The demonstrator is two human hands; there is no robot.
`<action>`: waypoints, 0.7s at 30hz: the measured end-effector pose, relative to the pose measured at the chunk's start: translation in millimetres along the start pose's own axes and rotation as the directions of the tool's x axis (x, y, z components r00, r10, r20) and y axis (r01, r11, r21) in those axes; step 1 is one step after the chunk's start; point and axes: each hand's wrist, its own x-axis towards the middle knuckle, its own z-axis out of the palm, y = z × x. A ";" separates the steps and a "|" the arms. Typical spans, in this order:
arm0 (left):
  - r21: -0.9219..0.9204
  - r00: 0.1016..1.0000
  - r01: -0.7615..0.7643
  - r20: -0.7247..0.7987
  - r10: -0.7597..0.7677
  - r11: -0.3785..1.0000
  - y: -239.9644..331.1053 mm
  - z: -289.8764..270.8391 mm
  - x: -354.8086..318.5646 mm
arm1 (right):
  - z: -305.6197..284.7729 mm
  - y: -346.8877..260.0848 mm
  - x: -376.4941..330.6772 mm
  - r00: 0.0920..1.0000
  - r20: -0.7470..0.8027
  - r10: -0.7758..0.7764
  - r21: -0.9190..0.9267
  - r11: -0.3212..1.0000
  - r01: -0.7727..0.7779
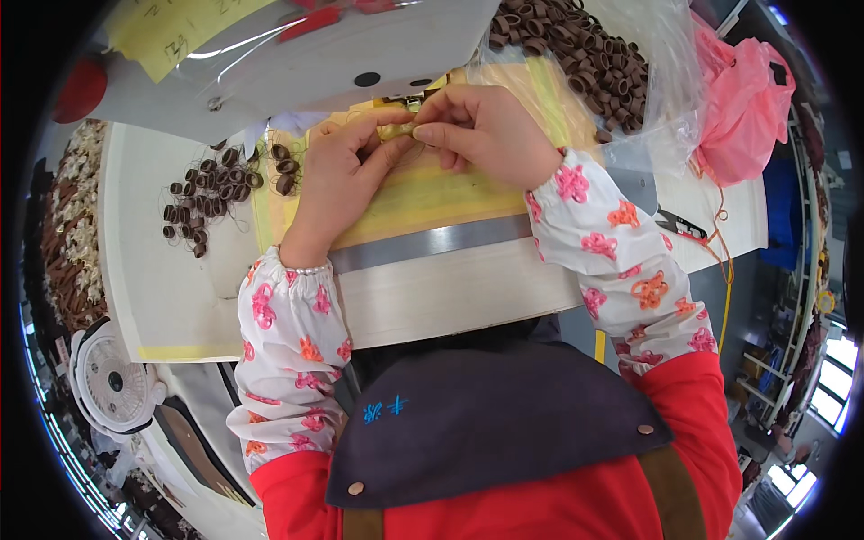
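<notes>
Together, my left hand (346, 171) and right hand (477, 126) pinch a small yellow piece (397, 131) steady under the sewing machine (306, 54), both grips closed on it.

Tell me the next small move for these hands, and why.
Probably ease the small tan piece forward under the machine head. Both the left hand and right hand already pinch it right beside the needle area, on the yellow plate.
</notes>
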 end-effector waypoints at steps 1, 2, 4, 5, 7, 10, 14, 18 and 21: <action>-0.035 0.999 0.031 0.019 -0.031 0.999 1.8 -0.4 0.7 | -0.2 -0.1 5.3 1.000 0.000 -0.004 0.000 1.000 0.004; -0.070 0.997 0.062 0.040 -0.060 0.996 2.9 -1.0 2.0 | -0.7 -0.8 8.0 1.000 0.006 0.006 -0.011 1.000 -0.006; -0.012 1.000 0.012 0.021 -0.012 1.000 1.0 -1.2 3.3 | -0.4 -0.8 11.4 0.999 0.021 0.032 -0.030 0.999 -0.032; 0.016 1.000 -0.013 0.014 0.012 1.000 0.2 -1.2 3.9 | 0.8 -3.4 12.1 1.000 -0.003 0.026 -0.078 0.997 -0.026; 0.020 0.999 0.034 -0.014 -0.033 0.999 1.4 0.6 5.1 | 2.8 -6.9 10.2 0.998 -0.060 0.019 -0.173 0.984 -0.029; 0.013 0.994 0.079 -0.081 -0.077 0.997 2.1 6.0 9.3 | 7.5 15.4 11.5 0.851 -0.164 -0.498 -0.508 0.783 0.360; 0.021 0.967 0.242 -0.081 -0.240 0.970 9.0 9.7 16.4 | 4.8 23.3 17.6 0.779 -0.202 -0.593 -0.616 0.696 0.370; -0.012 0.966 0.204 -0.157 -0.203 0.979 -11.3 14.8 19.8 | 5.0 21.4 20.2 0.789 -0.222 -0.573 -0.620 0.708 0.339; -0.047 0.946 0.294 -0.127 -0.297 0.955 -7.5 13.6 19.5 | 4.6 24.2 21.1 0.781 -0.229 -0.581 -0.627 0.702 0.338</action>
